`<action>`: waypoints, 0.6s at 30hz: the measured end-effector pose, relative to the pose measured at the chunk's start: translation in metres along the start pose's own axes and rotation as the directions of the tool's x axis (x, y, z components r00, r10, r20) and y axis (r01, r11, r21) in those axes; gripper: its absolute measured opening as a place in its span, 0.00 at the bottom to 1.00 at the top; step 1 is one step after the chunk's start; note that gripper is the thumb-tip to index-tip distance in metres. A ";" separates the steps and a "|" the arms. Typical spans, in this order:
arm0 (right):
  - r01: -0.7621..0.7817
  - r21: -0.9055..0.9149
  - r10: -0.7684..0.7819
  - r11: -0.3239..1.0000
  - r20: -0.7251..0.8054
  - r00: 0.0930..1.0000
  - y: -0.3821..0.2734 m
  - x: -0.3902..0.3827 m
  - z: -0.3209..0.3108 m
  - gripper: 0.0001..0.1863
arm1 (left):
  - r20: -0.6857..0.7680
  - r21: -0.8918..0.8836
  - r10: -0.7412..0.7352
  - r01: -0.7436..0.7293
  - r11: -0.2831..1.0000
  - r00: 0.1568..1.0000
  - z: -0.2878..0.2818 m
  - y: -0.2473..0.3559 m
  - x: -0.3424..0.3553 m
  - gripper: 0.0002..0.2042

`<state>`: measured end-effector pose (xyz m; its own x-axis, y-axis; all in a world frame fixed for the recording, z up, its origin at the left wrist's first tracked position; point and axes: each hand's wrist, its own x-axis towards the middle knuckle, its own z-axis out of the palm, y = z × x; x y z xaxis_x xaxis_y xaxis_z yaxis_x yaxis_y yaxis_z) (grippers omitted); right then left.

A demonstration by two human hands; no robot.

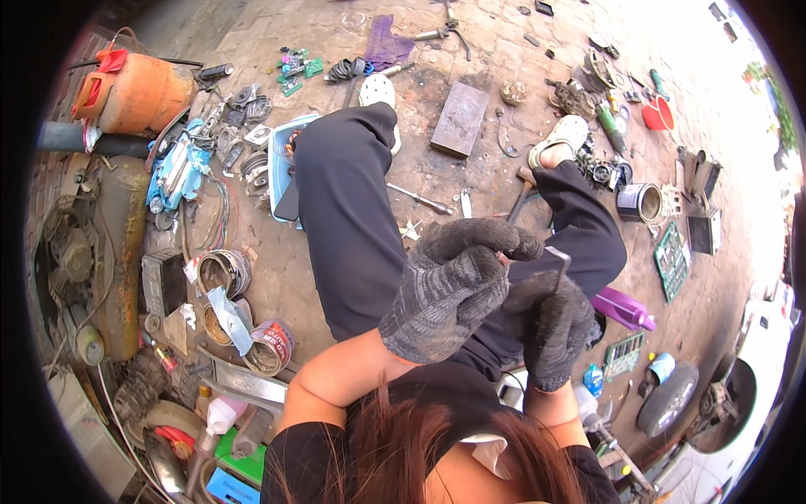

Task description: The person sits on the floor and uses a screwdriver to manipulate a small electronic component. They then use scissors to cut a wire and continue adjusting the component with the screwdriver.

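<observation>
Nearest: left hand point(449, 290) in a ribbed grey knit glove, palm side smudged dark. Fingers curled, tips drawn together around a small reddish-brown bit point(502, 259), too small to identify. Right hand point(550, 329), in a matching glove, just beside it: fingers folded tight round a thin, bent metal rod point(564, 273), silvery, hooked at its upper end. The rod stands out above the fist, near the left fingertips.

Below the hands, smooth black cloth trousers point(353, 218). By the right knee, a glossy purple cylindrical bottle point(621, 308), lying tilted.

Between the legs, a slim-shafted screwdriver point(424, 199) with a dark handle; near the right shin, a wooden-handled hammer point(522, 195).

Farther: a flat-faced, grey rectangular metal block point(461, 118) on gritty, stained brick paving, between two cream perforated clogs point(378, 91). Off left, a rounded, scuffed orange metal gas cylinder point(143, 94). Beyond the block, a crumpled purple cloth point(384, 42).
</observation>
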<state>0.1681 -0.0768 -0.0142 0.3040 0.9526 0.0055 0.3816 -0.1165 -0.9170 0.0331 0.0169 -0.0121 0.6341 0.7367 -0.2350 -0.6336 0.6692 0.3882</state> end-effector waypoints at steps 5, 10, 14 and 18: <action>-0.031 0.377 0.101 0.926 -0.167 0.981 -0.024 0.016 0.006 0.07 | 0.000 0.080 0.029 -0.029 0.996 1.000 0.005 0.001 0.003 0.11; -0.032 0.278 0.075 0.960 -0.145 0.987 -0.034 0.035 0.009 0.11 | 0.018 0.158 0.081 -0.083 0.984 0.997 0.005 0.003 0.003 0.10; -0.163 0.314 0.185 0.935 -0.040 0.982 -0.031 0.043 0.005 0.11 | 0.052 0.357 0.170 -0.177 0.917 0.984 0.002 0.005 0.008 0.10; -0.207 0.556 0.233 0.805 0.025 0.972 -0.023 0.054 0.008 0.10 | 0.156 0.581 0.236 -0.282 0.763 0.959 -0.003 0.005 0.018 0.11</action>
<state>0.1688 -0.0209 0.0040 0.3630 0.9060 -0.2178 -0.2413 -0.1344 -0.9611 0.0401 0.0338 -0.0173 0.5282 0.8491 0.0055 -0.4048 0.2461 0.8807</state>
